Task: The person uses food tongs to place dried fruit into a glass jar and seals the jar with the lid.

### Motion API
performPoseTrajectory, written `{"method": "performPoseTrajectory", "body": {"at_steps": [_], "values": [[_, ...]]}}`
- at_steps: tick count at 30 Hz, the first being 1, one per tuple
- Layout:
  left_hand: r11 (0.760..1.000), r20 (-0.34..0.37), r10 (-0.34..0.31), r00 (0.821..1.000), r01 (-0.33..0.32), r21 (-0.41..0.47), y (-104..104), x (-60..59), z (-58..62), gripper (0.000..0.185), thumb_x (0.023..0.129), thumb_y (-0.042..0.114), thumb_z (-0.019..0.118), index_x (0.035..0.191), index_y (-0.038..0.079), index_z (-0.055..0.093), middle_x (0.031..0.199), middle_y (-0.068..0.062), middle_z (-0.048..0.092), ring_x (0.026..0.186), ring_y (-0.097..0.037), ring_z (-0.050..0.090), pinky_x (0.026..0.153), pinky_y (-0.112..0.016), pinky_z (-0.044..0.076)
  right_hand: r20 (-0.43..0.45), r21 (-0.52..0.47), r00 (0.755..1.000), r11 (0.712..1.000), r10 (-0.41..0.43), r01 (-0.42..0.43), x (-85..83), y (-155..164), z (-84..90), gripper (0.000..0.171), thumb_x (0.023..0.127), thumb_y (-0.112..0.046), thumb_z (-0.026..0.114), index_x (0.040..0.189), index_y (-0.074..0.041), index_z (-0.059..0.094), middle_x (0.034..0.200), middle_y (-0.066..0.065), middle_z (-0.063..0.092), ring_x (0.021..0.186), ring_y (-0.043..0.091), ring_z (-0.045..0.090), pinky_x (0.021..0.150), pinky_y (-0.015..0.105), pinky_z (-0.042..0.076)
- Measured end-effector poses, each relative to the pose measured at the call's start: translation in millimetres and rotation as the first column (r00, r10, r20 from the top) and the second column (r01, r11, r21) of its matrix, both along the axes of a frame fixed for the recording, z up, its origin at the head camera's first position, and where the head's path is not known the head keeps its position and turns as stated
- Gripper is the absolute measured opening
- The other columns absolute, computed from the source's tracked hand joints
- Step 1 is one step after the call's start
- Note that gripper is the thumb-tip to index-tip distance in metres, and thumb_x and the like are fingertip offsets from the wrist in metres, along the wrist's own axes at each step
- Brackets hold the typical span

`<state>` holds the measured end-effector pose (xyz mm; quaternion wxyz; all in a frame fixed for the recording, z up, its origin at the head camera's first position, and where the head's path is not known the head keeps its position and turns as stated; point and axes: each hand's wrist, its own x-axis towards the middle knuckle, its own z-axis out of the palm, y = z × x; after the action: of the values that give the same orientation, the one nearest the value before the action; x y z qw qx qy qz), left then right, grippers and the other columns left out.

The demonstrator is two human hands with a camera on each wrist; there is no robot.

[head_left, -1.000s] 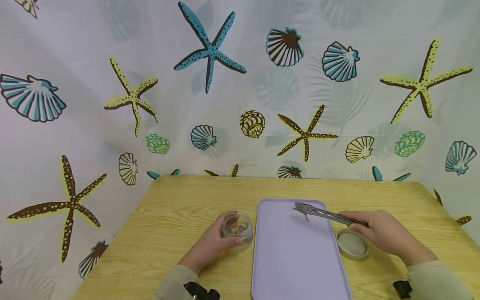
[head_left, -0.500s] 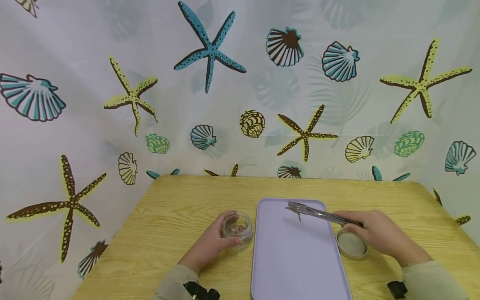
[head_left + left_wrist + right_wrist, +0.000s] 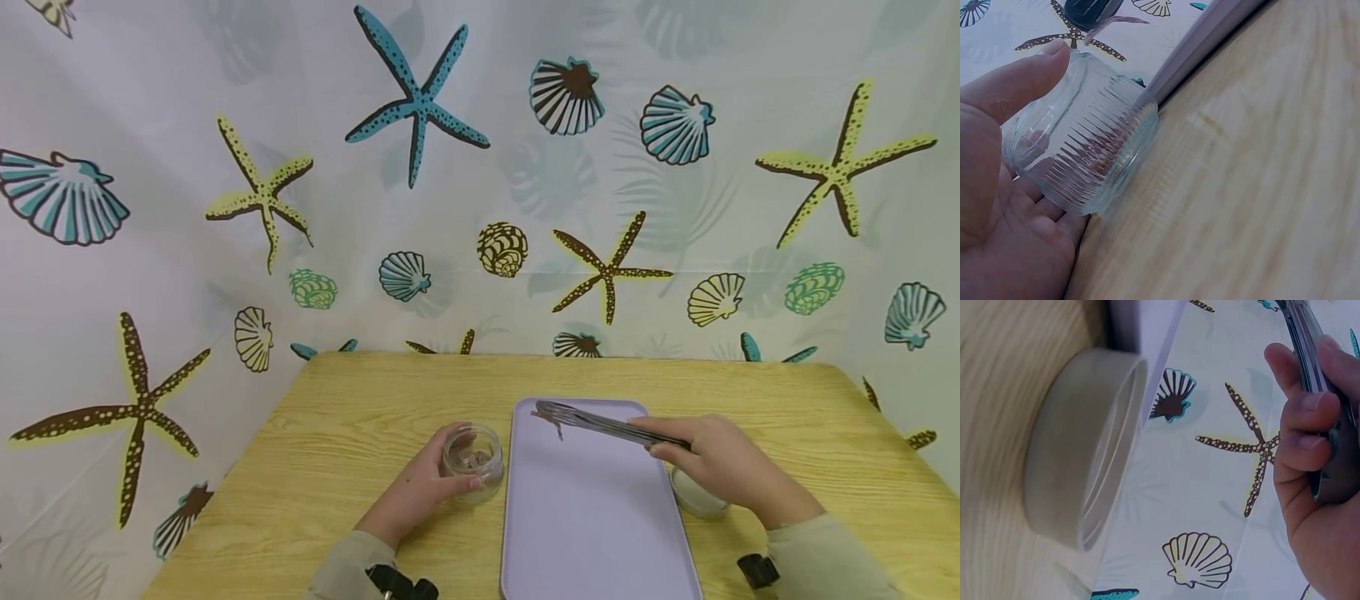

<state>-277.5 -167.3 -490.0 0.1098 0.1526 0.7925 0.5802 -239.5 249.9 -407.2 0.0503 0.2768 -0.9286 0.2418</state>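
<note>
My left hand (image 3: pixel 420 483) curls round a clear glass jar (image 3: pixel 474 492) standing on the table, left of a lilac tray (image 3: pixel 592 517). Small brownish pieces (image 3: pixel 1100 153) lie inside the jar, which has no lid on it; ribbing on the glass blurs their shape. My right hand (image 3: pixel 723 462) grips metal tongs (image 3: pixel 600 423) above the tray's far part. Pinched in the tips of the tongs is a thin brownish strip (image 3: pixel 551 419), dangling over the tray's far left corner. What the strip is, I cannot tell.
A round pale lid (image 3: pixel 1066 450) lies hollow side up on the wooden table (image 3: pixel 360 417), against the tray's right side and partly below my right hand. A curtain (image 3: pixel 465 192) printed with starfish and shells hangs behind the table.
My right hand has moved left with the tongs and the strip, from the tray's far right towards its far left corner. My left hand and the jar have stayed in place.
</note>
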Motion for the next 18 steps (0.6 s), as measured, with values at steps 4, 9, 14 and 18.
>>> {"method": "performPoseTrajectory", "body": {"at_steps": [4, 9, 14, 18], "values": [[1.000, 0.006, -0.001, 1.000, 0.001, 0.004, 0.7, 0.6, 1.2, 0.088, 0.084, 0.035, 0.084, 0.156, 0.019, 0.035, 0.153, -0.003, 0.045, 0.145, -0.023, 0.034, 0.119, -0.049, 0.022, 0.016, -0.022, 1.000, 1.000, 0.014, -0.013, -0.6, -9.4, 3.1, 0.041, 0.100, -0.037, 0.062, 0.140, -0.030, 0.063, 0.101, -0.012, 0.072, 0.053, -0.001, 0.039, 0.064, 0.027, 0.043], [1.000, 0.012, 0.000, 1.000, 0.000, 0.006, 1.7, 2.2, 3.3, 0.088, 0.084, 0.035, 0.084, 0.155, 0.020, 0.035, 0.154, -0.004, 0.044, 0.145, -0.024, 0.034, 0.118, -0.048, 0.024, 0.010, -0.045, 0.999, 0.998, 0.042, -0.042, -2.8, -23.0, 6.0, 0.042, 0.100, -0.037, 0.063, 0.141, -0.030, 0.062, 0.105, -0.013, 0.073, 0.056, -0.001, 0.042, 0.064, 0.027, 0.043], [1.000, 0.012, -0.001, 1.000, 0.001, 0.007, 2.7, 2.9, 4.3, 0.087, 0.085, 0.035, 0.083, 0.155, 0.018, 0.035, 0.154, -0.007, 0.044, 0.145, -0.027, 0.034, 0.118, -0.050, 0.024, 0.013, -0.050, 0.998, 0.997, 0.064, -0.063, -4.7, -36.6, 8.4, 0.042, 0.100, -0.037, 0.063, 0.141, -0.031, 0.062, 0.114, -0.011, 0.072, 0.056, 0.000, 0.043, 0.064, 0.027, 0.044], [1.000, 0.013, 0.001, 1.000, -0.002, 0.013, 3.2, 3.3, 4.4, 0.087, 0.085, 0.033, 0.084, 0.155, 0.017, 0.035, 0.155, -0.008, 0.043, 0.146, -0.028, 0.034, 0.118, -0.050, 0.024, 0.003, -0.049, 0.997, 0.996, 0.076, -0.076, -5.7, -47.7, 12.6, 0.043, 0.100, -0.039, 0.063, 0.142, -0.031, 0.061, 0.115, -0.013, 0.072, 0.062, 0.002, 0.048, 0.064, 0.028, 0.044]]}}
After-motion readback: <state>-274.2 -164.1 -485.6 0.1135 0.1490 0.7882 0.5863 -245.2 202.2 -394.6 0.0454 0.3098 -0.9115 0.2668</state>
